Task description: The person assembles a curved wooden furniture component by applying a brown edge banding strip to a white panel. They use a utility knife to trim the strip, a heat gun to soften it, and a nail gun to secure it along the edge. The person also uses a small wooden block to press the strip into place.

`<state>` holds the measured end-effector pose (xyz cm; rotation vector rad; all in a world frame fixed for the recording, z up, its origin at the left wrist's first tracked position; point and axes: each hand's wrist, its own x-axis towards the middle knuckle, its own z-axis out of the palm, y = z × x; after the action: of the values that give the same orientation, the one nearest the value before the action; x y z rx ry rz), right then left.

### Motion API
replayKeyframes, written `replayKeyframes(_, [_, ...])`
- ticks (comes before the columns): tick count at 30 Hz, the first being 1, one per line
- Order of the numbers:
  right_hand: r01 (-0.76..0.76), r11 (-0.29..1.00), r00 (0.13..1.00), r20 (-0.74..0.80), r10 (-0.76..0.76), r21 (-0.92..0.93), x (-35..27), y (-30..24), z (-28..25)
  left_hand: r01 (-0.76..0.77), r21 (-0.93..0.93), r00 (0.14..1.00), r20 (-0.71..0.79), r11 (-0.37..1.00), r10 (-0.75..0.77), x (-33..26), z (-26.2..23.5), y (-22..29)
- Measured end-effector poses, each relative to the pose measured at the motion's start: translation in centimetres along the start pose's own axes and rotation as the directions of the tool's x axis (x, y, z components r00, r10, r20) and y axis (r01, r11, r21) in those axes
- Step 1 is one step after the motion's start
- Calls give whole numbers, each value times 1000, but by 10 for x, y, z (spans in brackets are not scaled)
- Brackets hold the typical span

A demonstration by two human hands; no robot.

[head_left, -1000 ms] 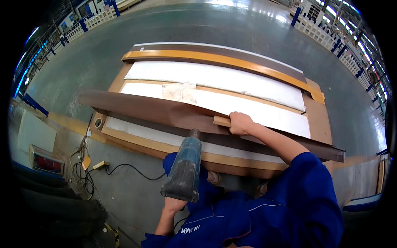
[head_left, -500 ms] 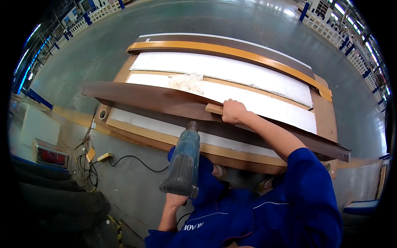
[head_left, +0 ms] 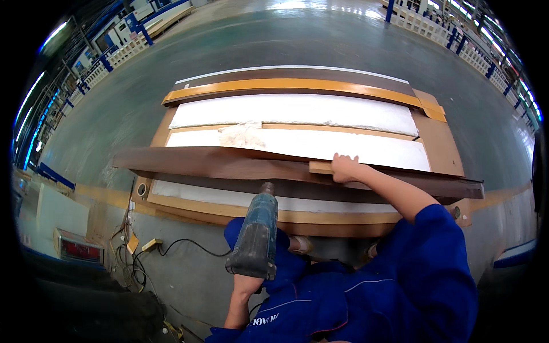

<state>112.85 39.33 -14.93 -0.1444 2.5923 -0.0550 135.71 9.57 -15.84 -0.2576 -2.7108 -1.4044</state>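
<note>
My left hand (head_left: 248, 284) is closed round the handle of a blue and grey heat gun (head_left: 255, 235), most of the grip being hidden under its body. The metal nozzle points away from me, just short of the near edge of a long brown strip (head_left: 217, 162). My right hand (head_left: 345, 169) grips a small wooden block (head_left: 320, 167) and holds it on the strip, right of the nozzle. The strip's surface bulges a little near the block. A crumpled whitish cloth (head_left: 241, 135) lies beyond the strip.
Under the strip is a low cardboard-covered bench (head_left: 452, 151) with white foam pads (head_left: 297, 108). A yellow-orange length (head_left: 286, 84) lies along its far side. Cables and a power strip (head_left: 151, 244) lie on the floor at left, near a box with a red panel (head_left: 80, 250).
My right hand has slid the wooden block to the right along the strip. The heat gun stays in my left hand, its nozzle still near the strip. The whole view has tilted up slightly.
</note>
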Motion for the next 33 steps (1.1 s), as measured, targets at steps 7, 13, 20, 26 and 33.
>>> replayKeyframes(7, [-88, 994, 996, -24, 87, -59, -46, 117, 14, 22, -215, 978, 206, 976, 24, 17, 21, 27])
replayKeyframes(13, [76, 993, 962, -256, -96, -88, -52, 145, 39, 92, -248, 930, 366, 964, 5, 31, 50, 41])
replayKeyframes(20, [133, 988, 941, -301, -151, -79, -51, 144, 37, 275, -367, 802, 597, 888, -2, 31, 75, 12])
replayKeyframes(26, [89, 983, 960, -249, -128, -162, -55, 141, 41, 129, -147, 853, 521, 981, -34, 40, 57, 51])
replayKeyframes(33, [445, 883, 663, -607, -438, -152, -123, 133, 48, -11, 66, 971, 238, 998, -5, 17, 20, 47])
